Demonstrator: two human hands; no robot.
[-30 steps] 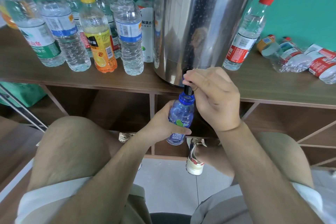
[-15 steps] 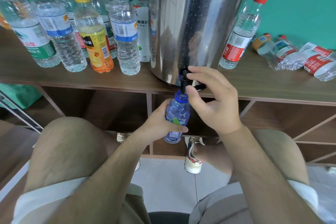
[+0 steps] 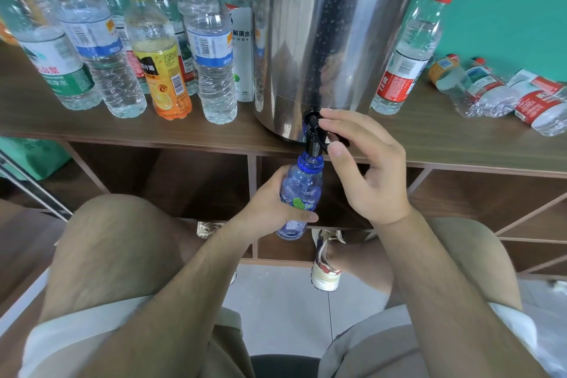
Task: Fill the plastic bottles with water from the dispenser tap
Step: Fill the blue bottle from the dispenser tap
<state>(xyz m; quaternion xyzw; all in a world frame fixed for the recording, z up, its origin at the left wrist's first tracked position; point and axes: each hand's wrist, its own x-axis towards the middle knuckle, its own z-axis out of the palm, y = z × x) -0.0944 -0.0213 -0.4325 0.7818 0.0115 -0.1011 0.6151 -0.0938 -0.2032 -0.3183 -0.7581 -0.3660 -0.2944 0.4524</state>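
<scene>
We see both arms bare from above the elbow down to the left hand (image 3: 270,212) and the right hand (image 3: 368,172), with fine hair along the forearms. We wear light khaki shorts (image 3: 228,344) of soft, creased cloth, each leg ending in a paler, almost white band at the hem. Beyond the hems the thighs are bare and lightly haired. On the right foot we make out a sneaker (image 3: 325,267) with a thick cream sole, cream laces and dark red and navy panels. Of the left shoe (image 3: 208,228) only a beige laced toe shows.
</scene>
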